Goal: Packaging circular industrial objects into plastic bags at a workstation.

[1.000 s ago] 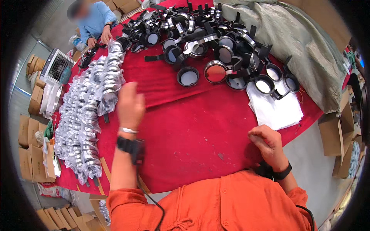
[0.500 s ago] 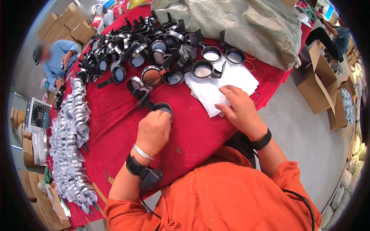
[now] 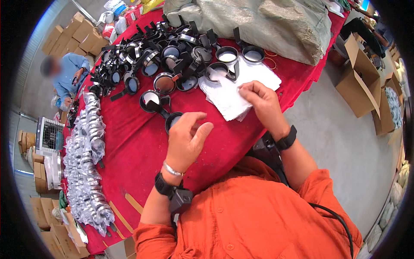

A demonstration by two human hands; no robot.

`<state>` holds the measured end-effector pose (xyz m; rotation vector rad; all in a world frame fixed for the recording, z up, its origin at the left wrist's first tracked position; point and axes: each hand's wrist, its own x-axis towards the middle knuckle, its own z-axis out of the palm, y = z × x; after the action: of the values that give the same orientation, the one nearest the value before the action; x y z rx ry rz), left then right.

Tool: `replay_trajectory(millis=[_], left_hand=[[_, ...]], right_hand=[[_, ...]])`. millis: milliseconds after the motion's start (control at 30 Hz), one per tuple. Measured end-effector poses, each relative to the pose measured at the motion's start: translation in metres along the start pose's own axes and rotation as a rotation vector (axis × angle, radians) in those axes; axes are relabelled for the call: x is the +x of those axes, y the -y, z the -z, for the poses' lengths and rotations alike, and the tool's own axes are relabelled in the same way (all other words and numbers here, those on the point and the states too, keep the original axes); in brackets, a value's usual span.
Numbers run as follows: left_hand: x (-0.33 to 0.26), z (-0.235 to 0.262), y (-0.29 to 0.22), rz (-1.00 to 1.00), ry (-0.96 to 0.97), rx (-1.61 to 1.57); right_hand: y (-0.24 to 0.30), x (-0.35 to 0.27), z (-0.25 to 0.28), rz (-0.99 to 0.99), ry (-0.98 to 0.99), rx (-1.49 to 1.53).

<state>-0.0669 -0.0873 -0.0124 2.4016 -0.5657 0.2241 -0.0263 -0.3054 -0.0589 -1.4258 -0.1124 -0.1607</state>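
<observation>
1. While the left hand (image 3: 184, 144) sits just below centre frame, its fingers overlap the lower end of a black double-ring piece (image 3: 162, 113). Whether they actually touch it, I can't tell.
2. That piece lies up and to the left of the left grip, on the red-covered desk (image 3: 129, 149). Its long axis slants from upper left down to lower right, so the near ring is right by the fingers and the far one, with a white disc (image 3: 151, 97) in it, points away. Left is clearly the closer hand.
3. Left grip is wide, btw: thumb well apart from the fingers, nothing visible between them, forearm rising from the lower edge.
4. Right hand (image 3: 268, 105) is a bit right of centre, over the lower right edge of the white sheets (image 3: 230, 101). Wrist bent, fingertips aimed up-left.
5. Right grip looks narrow, thumb and fingertips bunched close. Can't tell if there's a sheet pinched in there, sorry.
6. Another ringed piece (image 3: 214, 74) rests on those sheets, up and left of the right fingertips. The big pile of similar pieces (image 3: 171, 52) fills the upper left of centre, and bagged stacks (image 3: 88, 172) line the left side.
</observation>
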Motion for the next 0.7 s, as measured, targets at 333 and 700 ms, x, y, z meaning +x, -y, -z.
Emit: replay_trajectory(millis=[333, 700], left_hand=[[0.005, -0.033, 0.005, 0.407, -0.141, -1.25], [0.002, -0.018, 0.0, 0.302, -0.414, -0.75]], right_hand=[[0.02, -0.053, 0.01, 0.043, 0.048, -0.246], [0.024, -0.048, 0.01, -0.263, 0.131, 0.29]])
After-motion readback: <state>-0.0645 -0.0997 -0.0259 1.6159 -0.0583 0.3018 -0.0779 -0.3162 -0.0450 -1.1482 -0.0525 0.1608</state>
